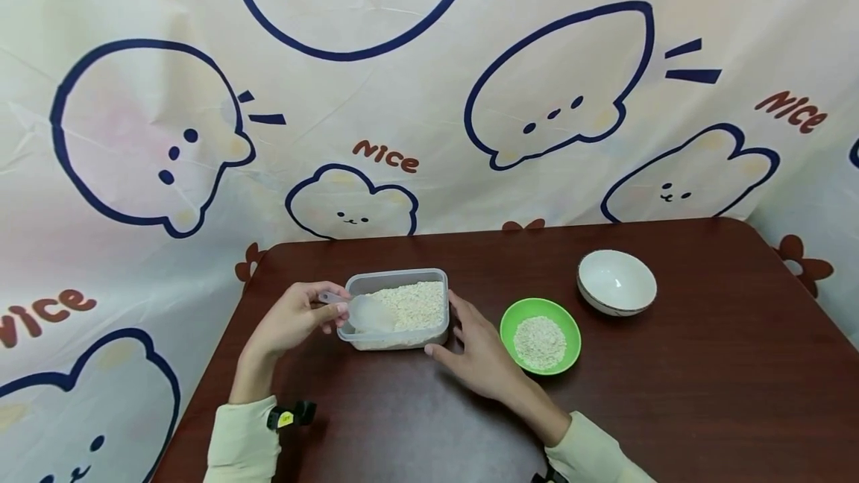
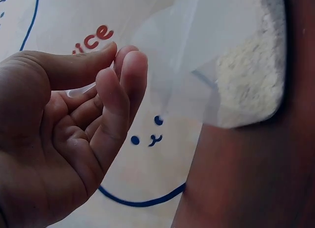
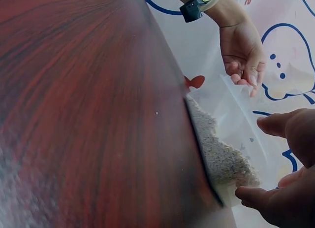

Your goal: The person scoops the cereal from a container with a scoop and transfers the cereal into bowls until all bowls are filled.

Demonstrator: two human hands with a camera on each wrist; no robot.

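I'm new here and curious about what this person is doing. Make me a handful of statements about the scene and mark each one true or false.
1. The left hand pinches the handle of a scoop. True.
2. The tub is covered. False: the tub is open, and pale flakes show inside.
3. The green bowl has a pale heap in it. True.
4. The right hand is gripping the white bowl. False: the right hand is at the tub's right end, and the white bowl stands apart from it.
5. The table is dark reddish brown. True.
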